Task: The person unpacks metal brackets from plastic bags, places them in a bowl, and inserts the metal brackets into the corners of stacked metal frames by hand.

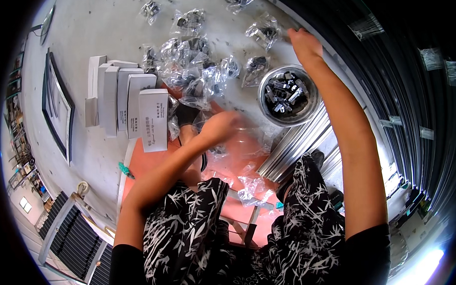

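My right hand [306,43] reaches far out beyond a round metal bowl [314,91], beside a clear bag of dark parts [264,32]. Its fingers look curled together, and whatever they may hold is hidden. In the bowl lie several small black and silvery parts [286,92]. My left hand [221,127] hovers above crumpled clear plastic over the orange-red sheet, between my knees and the pile of bagged parts [187,51]. Motion smears its fingers, so their grip is unclear. A faint blur of clear plastic [245,142] shows right under this hand.
Several long white cardboard boxes [154,120] stand in a row at left. Metal profiles [293,145] lie below the bowl, and wrapped black profiles [401,76] line the right side. A framed panel [58,105] and a green object [125,170] are on the left floor.
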The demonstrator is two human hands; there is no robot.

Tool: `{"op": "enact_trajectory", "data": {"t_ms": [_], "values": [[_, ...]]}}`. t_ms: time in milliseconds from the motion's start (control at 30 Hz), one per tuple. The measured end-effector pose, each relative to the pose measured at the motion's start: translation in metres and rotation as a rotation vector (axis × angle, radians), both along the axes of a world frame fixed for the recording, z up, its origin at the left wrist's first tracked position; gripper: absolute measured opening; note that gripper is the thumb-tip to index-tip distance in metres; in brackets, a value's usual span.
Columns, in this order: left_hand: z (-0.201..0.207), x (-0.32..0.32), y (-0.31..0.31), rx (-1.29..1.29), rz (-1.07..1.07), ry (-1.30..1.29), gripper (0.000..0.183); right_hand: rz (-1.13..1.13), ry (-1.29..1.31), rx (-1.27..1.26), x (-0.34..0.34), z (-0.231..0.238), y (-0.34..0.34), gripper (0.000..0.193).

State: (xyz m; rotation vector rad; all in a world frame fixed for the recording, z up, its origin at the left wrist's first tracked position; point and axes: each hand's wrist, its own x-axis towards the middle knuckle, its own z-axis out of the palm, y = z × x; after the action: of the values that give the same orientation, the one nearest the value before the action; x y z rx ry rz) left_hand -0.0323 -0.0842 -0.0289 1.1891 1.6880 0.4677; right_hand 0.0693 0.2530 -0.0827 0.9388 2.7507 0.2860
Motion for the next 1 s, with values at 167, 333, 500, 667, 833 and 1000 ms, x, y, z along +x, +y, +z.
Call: {"op": "enact_trajectory", "data": {"t_ms": [167,333,500,667,833,1000], "values": [[0.002,-0.022,-0.002,-0.058,0.247,0.04,0.023,0.04,0.371,-0.151,0.023,0.089,-0.058,0.018],[0.027,-0.031,0.037,0.154,0.461,0.406,0.037,0.023,0.437,-0.398,0.086,0.14,-0.12,0.027],[0.007,-0.036,0.07,0.284,0.563,0.66,0.051,-0.189,0.654,-0.652,0.087,0.147,-0.165,0.032],[0.002,-0.054,0.067,0.14,0.618,0.226,0.028,-0.254,0.65,-0.864,0.099,0.147,-0.174,0.03],[0.044,-0.029,0.038,0.006,0.942,-0.902,0.016,-0.481,0.876,-1.225,0.097,0.136,-0.178,0.041],[0.063,-0.011,0.039,-0.106,0.77,-1.108,0.02,-0.705,1.161,-1.52,0.085,0.122,-0.192,0.048]]}}
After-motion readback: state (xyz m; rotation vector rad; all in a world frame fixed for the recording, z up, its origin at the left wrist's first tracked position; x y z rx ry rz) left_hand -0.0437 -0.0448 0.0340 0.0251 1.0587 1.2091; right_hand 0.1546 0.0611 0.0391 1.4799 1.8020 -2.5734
